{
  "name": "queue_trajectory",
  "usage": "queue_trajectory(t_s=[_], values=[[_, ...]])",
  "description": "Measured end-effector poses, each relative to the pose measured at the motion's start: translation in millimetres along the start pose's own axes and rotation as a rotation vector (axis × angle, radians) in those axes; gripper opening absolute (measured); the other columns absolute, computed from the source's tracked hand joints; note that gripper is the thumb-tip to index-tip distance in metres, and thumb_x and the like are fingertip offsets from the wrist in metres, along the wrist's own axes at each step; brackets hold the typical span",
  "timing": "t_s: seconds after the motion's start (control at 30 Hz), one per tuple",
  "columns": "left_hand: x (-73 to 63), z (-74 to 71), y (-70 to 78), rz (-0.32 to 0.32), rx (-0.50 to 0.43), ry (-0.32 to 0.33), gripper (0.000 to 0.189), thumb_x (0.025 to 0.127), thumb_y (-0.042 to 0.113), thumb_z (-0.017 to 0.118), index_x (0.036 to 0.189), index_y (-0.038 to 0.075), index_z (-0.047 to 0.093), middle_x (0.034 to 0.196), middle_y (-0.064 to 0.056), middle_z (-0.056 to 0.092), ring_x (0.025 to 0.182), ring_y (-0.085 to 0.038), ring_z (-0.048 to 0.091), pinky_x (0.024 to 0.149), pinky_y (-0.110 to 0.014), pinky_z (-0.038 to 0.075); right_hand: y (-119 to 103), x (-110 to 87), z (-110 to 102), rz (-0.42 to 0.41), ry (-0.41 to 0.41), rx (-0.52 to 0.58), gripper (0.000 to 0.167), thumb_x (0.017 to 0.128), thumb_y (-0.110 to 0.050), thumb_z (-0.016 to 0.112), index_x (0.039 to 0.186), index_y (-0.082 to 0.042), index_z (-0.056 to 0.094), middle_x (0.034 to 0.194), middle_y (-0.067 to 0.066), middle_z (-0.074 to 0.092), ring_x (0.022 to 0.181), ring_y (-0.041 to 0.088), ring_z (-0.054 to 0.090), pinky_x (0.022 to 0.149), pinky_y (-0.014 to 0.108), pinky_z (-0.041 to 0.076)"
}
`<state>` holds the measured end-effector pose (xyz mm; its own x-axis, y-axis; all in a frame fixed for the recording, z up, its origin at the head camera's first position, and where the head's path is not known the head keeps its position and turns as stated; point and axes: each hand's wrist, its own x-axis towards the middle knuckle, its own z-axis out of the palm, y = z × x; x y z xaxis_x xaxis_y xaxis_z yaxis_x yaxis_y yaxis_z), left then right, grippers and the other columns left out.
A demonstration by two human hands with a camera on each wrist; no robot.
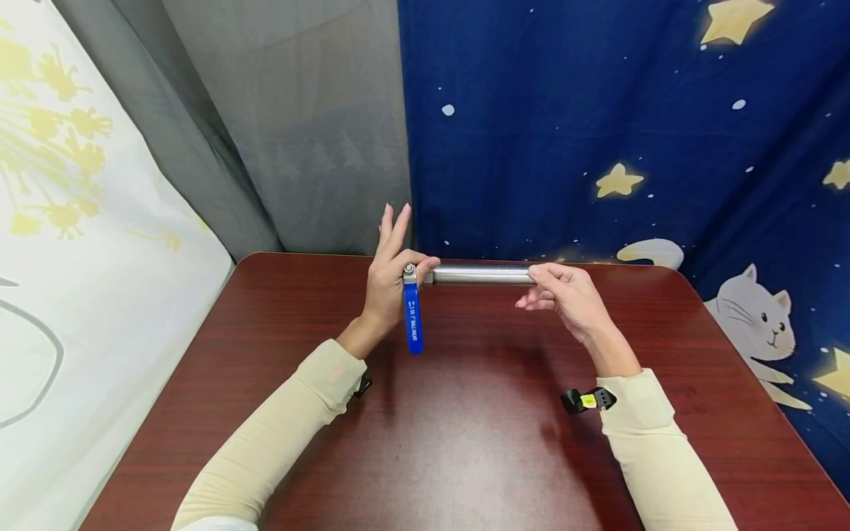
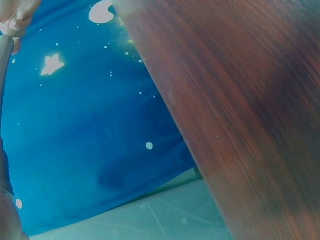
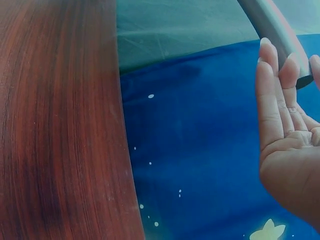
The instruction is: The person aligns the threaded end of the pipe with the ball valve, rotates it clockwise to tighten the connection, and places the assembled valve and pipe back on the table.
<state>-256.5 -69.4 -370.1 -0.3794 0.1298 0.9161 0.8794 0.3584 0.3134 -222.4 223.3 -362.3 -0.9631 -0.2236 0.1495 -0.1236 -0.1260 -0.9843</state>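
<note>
Valve (image 1: 409, 271) and pipe (image 1: 479, 274) held up between two hands

The left hand (image 1: 385, 287) pinches at the valve with thumb and a finger, hiding much of its body; two other fingers point up, spread. Below these fingers hangs the blue handle (image 1: 413, 317), where "1" BALL VALVE" can be read in white; the characters before it are too small to be sure of. The pipe runs level from the left fingers to the right hand (image 1: 571, 295), whose thumb and fingertip pinch its end, other fingers loosely bent below. How pipe and valve meet is hidden. Below the right fingers, at the wrist, a yellow label (image 1: 589, 400) is unreadable. The left wrist view cuts off the pipe.
</note>
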Motion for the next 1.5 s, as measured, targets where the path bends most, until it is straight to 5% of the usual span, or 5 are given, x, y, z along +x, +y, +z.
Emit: queue_trajectory(t_s=[0.2, 0.5, 0.83, 1.3, 1.5], values=[[-1.2, 0.8, 0.3, -0.010, -0.003, 0.002, 0.012, 0.084, 0.009, 0.075, 0.082, -0.002, 0.071, 0.152, -0.022, 0.036, 0.147, -0.039, 0.016, 0.116, -0.052, 0.021, 0.5, -0.7, 0.0, 0.025, 0.015, -0.032, 0.025, 0.098, -0.024, 0.059, 0.086, -0.002, 0.065, 0.068, 0.009, 0.070, 0.070, 0.024, 0.073, 0.071, 0.035, 0.058], [-4.5, 1.3, 1.8, -0.023, 0.001, 0.012, 0.007, 0.078, -0.002, 0.078, 0.081, -0.002, 0.071, 0.150, -0.024, 0.038, 0.147, -0.039, 0.017, 0.115, -0.053, 0.024, -3.3, -5.1, -2.6, 0.001, -0.119, -0.017, 0.037, 0.092, -0.001, 0.063, 0.127, 0.000, 0.050, 0.083, 0.014, 0.072, 0.076, 0.028, 0.073, 0.075, 0.038, 0.058], [-4.9, -0.6, 1.8, -0.040, -0.011, 0.000, 0.039, 0.095, 0.034, 0.062, 0.080, -0.002, 0.071, 0.152, -0.022, 0.037, 0.148, -0.037, 0.016, 0.114, -0.051, 0.028, -4.1, -5.2, -2.8, 0.006, -0.134, 0.001, 0.028, 0.093, 0.001, 0.060, 0.120, -0.003, 0.056, 0.083, 0.009, 0.073, 0.073, 0.026, 0.073, 0.074, 0.040, 0.058], [-2.5, -0.5, 0.6, -0.027, -0.016, 0.000, 0.034, 0.094, 0.029, 0.066, 0.081, -0.002, 0.071, 0.153, -0.019, 0.036, 0.148, -0.037, 0.016, 0.114, -0.052, 0.026, -5.5, -0.8, -0.5, 0.044, -0.065, 0.005, 0.009, 0.098, -0.014, 0.060, 0.099, -0.007, 0.066, 0.067, 0.007, 0.066, 0.067, 0.023, 0.072, 0.069, 0.035, 0.059], [-2.2, 0.3, 0.4, -0.032, -0.019, 0.006, 0.007, 0.081, 0.002, 0.077, 0.081, -0.002, 0.071, 0.153, -0.020, 0.035, 0.148, -0.038, 0.016, 0.113, -0.055, 0.026, -5.7, 0.2, -0.4, 0.060, -0.048, -0.017, 0.011, 0.099, -0.016, 0.058, 0.096, -0.008, 0.067, 0.066, 0.007, 0.065, 0.067, 0.023, 0.072, 0.068, 0.034, 0.059]])
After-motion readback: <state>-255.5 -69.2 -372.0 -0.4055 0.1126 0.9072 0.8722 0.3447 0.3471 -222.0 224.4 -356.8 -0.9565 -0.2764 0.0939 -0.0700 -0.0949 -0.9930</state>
